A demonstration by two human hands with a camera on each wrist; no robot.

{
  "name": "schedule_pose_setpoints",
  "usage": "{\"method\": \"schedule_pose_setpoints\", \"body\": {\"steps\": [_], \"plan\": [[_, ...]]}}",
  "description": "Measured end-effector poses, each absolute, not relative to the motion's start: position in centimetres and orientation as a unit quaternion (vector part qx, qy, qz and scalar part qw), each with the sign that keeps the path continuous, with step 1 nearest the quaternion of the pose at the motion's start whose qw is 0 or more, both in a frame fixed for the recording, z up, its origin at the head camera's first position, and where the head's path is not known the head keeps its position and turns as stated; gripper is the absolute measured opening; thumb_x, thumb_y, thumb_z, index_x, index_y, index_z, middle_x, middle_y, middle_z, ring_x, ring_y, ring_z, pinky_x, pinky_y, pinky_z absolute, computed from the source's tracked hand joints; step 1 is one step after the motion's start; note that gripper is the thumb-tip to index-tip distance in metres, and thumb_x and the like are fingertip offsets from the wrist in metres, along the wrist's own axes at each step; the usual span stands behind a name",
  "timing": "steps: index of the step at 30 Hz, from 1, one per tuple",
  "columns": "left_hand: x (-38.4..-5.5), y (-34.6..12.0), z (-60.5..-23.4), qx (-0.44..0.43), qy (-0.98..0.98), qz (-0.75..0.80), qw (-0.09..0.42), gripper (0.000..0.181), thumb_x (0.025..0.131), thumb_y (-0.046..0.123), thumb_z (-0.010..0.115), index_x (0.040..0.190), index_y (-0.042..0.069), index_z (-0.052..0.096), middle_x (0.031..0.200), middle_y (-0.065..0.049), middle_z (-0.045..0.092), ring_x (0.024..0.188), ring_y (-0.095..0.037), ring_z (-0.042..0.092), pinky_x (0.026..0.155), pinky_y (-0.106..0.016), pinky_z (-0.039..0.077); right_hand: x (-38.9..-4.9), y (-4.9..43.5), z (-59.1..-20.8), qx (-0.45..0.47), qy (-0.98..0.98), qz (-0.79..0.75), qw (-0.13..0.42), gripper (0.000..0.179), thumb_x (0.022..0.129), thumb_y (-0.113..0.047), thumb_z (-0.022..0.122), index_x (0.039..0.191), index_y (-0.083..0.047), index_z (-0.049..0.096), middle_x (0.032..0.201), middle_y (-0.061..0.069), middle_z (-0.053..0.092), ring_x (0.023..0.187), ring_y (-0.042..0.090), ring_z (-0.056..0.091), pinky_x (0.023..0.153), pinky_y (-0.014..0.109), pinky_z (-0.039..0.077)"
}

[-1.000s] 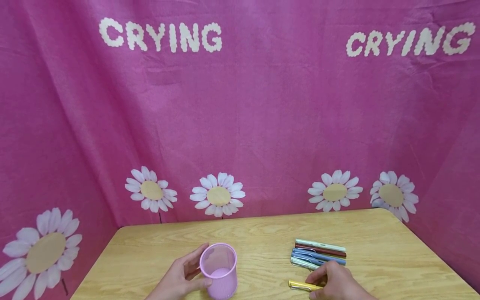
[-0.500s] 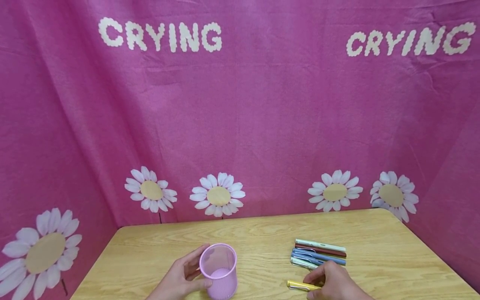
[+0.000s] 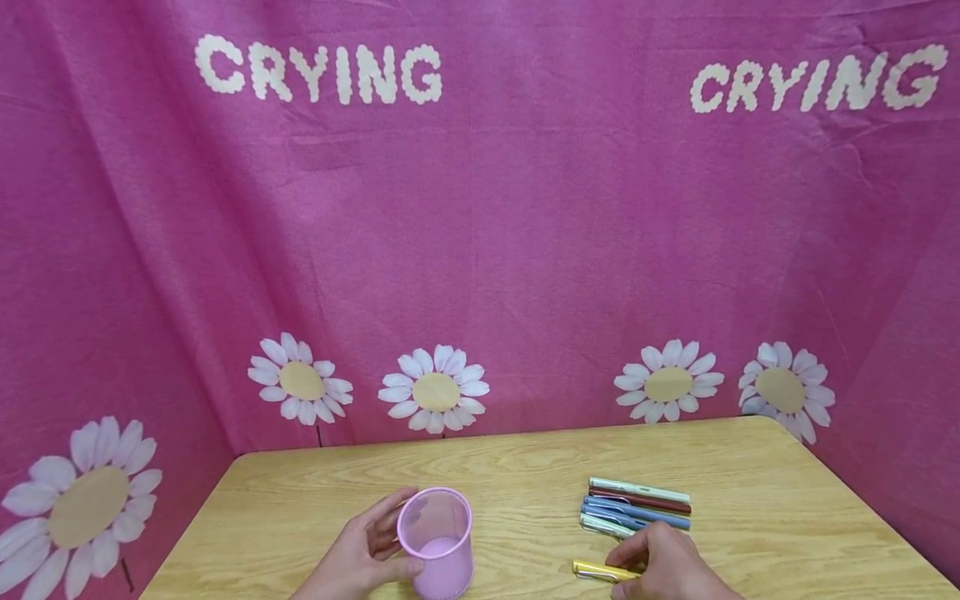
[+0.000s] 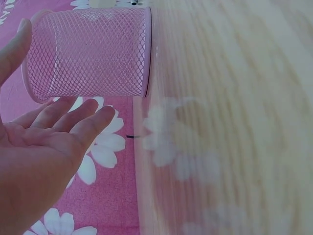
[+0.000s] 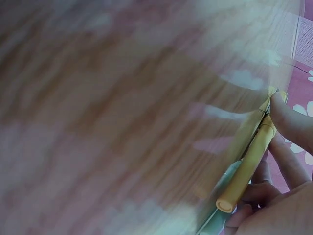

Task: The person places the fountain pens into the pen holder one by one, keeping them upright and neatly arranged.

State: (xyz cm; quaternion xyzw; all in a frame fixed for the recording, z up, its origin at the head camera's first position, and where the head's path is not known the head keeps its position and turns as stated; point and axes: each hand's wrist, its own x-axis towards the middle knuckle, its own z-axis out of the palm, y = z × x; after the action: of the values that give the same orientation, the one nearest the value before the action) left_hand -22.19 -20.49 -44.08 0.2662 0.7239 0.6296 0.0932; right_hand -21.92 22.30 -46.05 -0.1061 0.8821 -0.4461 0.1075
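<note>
A pink mesh pen cup (image 3: 444, 575) stands upright on the wooden table, with nothing visible inside. My left hand (image 3: 366, 550) holds it from the left, thumb on the near side and fingers around the far side. In the left wrist view the thumb lies by the rim of the mesh cup (image 4: 93, 54), and the outer fingers stretch past its side. To the right, my right hand (image 3: 663, 562) pinches a yellow pen (image 3: 600, 571) by one end. The right wrist view has this pen (image 5: 247, 169) lying low along the tabletop, thumb against its far part.
Just beyond the right hand lie several pens side by side: pale green (image 3: 637, 488), dark red (image 3: 648, 501), blue (image 3: 652, 518) and another pale green (image 3: 606, 526). A pink curtain (image 3: 525, 250) with daisies rises behind the table (image 3: 517, 467).
My right hand has slid slightly left with the yellow pen. The left hand and the pen cup stay in place.
</note>
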Motion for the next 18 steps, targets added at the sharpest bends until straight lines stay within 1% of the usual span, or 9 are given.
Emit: {"method": "schedule_pose_setpoints", "body": {"steps": [3,5,9,12,14,18], "plan": [[-22.23,-20.41,-44.06,0.273,0.719,0.632,0.09,0.09,0.093,0.006,0.08,0.16,-0.014,0.022,0.154,-0.039,0.041,0.135,-0.055,0.047,0.11,-0.043,0.047,-21.99,22.36,-46.18,-0.112,0.883,-0.445,0.1,0.02,0.079,-0.005,0.092,0.096,-0.004,0.083,0.087,0.003,0.077,0.08,0.017,0.07,0.074,0.038,0.061],[-22.24,-20.35,-44.02,0.277,0.714,0.636,0.09,0.091,0.093,0.005,0.08,0.16,-0.014,0.022,0.155,-0.039,0.039,0.136,-0.055,0.046,0.111,-0.043,0.046,-22.02,22.44,-46.24,-0.116,0.879,-0.45,0.101,0.019,0.079,-0.005,0.092,0.096,-0.003,0.082,0.087,0.004,0.077,0.08,0.017,0.07,0.074,0.039,0.061],[-22.26,-20.22,-43.96,0.287,0.701,0.646,0.097,0.089,0.094,0.004,0.078,0.16,-0.015,0.021,0.156,-0.039,0.037,0.137,-0.047,0.048,0.111,-0.036,0.046,-22.08,22.67,-46.42,-0.122,0.866,-0.471,0.119,0.017,0.081,-0.003,0.09,0.096,-0.002,0.082,0.087,0.005,0.077,0.08,0.019,0.07,0.074,0.038,0.061],[-22.29,-20.14,-43.96,0.291,0.691,0.653,0.105,0.088,0.095,0.003,0.077,0.16,-0.016,0.02,0.157,-0.039,0.036,0.139,-0.041,0.049,0.111,-0.035,0.045,-22.08,22.8,-46.41,-0.123,0.857,-0.483,0.132,0.016,0.082,-0.002,0.089,0.097,-0.001,0.082,0.088,0.006,0.077,0.081,0.02,0.069,0.074,0.038,0.061],[-22.28,-20.13,-43.97,0.288,0.69,0.655,0.11,0.089,0.094,0.003,0.077,0.16,-0.016,0.02,0.157,-0.039,0.035,0.139,-0.04,0.049,0.111,-0.036,0.045,-22.02,22.81,-46.24,-0.121,0.856,-0.484,0.134,0.016,0.083,-0.002,0.089,0.097,0.0,0.082,0.089,0.006,0.077,0.081,0.019,0.069,0.075,0.037,0.06],[-22.34,-20.18,-43.99,0.282,0.691,0.656,0.115,0.091,0.094,0.003,0.078,0.16,-0.016,0.019,0.158,-0.039,0.035,0.14,-0.042,0.047,0.112,-0.038,0.045,-21.87,22.72,-45.69,-0.103,0.851,-0.494,0.149,0.017,0.084,-0.001,0.087,0.1,0.001,0.081,0.091,0.006,0.076,0.081,0.019,0.066,0.074,0.033,0.058]]}}
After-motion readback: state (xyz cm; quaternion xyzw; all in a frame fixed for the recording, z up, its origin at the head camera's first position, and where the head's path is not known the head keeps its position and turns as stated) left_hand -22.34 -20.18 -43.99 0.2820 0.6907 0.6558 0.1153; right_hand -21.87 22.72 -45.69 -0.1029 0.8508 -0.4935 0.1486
